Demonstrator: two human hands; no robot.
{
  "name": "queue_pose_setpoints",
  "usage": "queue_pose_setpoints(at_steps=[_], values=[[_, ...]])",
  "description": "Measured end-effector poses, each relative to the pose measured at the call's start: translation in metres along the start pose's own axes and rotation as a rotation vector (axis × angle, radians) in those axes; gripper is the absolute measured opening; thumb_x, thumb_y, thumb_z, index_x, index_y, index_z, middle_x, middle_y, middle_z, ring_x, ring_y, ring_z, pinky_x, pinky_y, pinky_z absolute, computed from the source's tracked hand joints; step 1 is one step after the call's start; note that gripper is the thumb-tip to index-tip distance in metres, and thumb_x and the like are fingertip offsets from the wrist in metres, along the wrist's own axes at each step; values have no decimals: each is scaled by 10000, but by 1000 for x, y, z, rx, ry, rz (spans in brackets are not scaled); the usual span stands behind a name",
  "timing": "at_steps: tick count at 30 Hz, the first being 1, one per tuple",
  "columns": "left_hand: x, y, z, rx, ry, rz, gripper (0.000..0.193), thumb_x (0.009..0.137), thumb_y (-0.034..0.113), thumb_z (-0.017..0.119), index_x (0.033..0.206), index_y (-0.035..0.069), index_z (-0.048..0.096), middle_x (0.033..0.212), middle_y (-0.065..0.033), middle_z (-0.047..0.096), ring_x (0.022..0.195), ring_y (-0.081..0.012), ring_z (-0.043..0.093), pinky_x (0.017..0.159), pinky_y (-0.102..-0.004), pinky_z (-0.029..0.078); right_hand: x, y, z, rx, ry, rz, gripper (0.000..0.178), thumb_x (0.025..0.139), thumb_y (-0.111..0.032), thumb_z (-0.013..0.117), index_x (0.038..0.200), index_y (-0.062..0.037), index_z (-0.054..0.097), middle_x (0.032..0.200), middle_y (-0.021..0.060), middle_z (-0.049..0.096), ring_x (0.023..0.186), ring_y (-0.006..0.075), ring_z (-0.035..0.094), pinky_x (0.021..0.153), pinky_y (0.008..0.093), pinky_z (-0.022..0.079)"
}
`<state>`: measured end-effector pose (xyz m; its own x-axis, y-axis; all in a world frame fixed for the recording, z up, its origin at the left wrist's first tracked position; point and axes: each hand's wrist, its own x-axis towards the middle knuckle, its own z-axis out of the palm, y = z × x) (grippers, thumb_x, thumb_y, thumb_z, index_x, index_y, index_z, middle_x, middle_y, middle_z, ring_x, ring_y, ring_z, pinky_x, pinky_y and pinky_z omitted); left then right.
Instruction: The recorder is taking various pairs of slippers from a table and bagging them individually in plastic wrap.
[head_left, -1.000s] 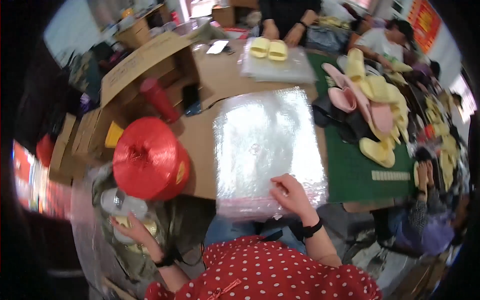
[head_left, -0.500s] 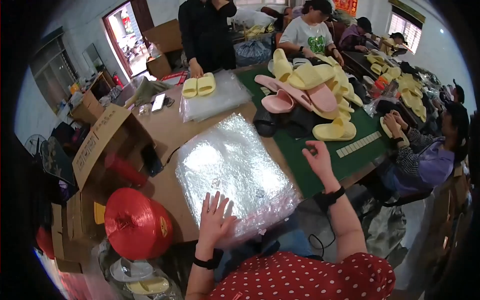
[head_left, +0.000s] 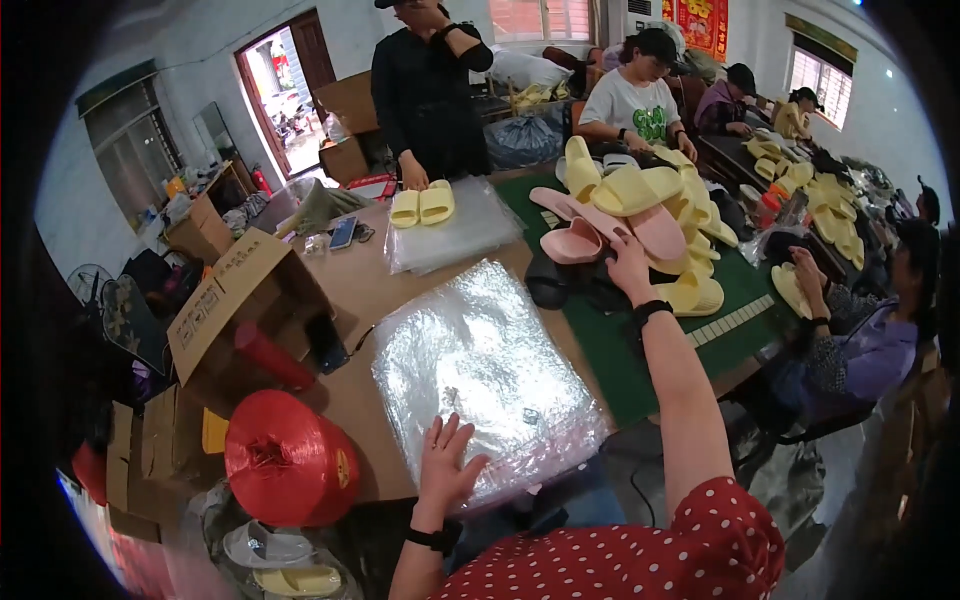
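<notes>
My left hand (head_left: 449,468) lies with spread fingers on the near left part of a stack of shiny clear plastic bags (head_left: 470,350). My right hand (head_left: 630,268) reaches over the green mat (head_left: 625,375), its fingers stretched out against the edge of the pink slippers (head_left: 573,243); whether they grip one is hard to see. Around and beyond that hand, yellow slippers (head_left: 635,190) are heaped. Dark slippers (head_left: 546,280) lie under and beside the pink ones. One yellow slipper (head_left: 692,296) sits just right of my right wrist.
A red twine spool (head_left: 285,460) and an open cardboard box (head_left: 235,290) stand at left. Across the table, a person in black (head_left: 430,100) touches a yellow slipper pair (head_left: 422,206) on clear bags (head_left: 455,240). A phone (head_left: 343,232) lies nearby. Other people work at right.
My right hand has moved forward and left, from above the mat's near part to the pink slippers. My left hand stays on the plastic bags. The whole view has shifted slightly.
</notes>
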<state>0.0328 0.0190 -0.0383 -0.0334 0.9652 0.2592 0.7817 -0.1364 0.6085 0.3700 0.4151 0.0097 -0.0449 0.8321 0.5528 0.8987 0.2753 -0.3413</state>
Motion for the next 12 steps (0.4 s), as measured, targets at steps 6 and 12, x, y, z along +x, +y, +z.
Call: queue_pose_setpoints(at_steps=[6, 12], values=[[-7, 2, -7, 27, 8, -49, 557, 829, 377, 730, 1293, 87, 632, 1483, -191, 477, 1437, -418, 313, 1182, -521, 238, -17, -71, -55, 449, 327, -291, 315, 798, 37, 620, 1066, -87, 731, 1052, 100, 605, 1025, 330, 575, 901, 429, 451], [-7, -11, 0, 40, 14, 2, 568, 840, 413, 732, 1314, 120, 622, 1501, -174, 460, 1438, -429, 304, 1180, -534, 234, -78, -115, -129, 534, 323, -526, 362, 820, 83, 612, 1090, -112, 755, 1007, 133, 608, 1158, 316, 606, 1027, 410, 455]])
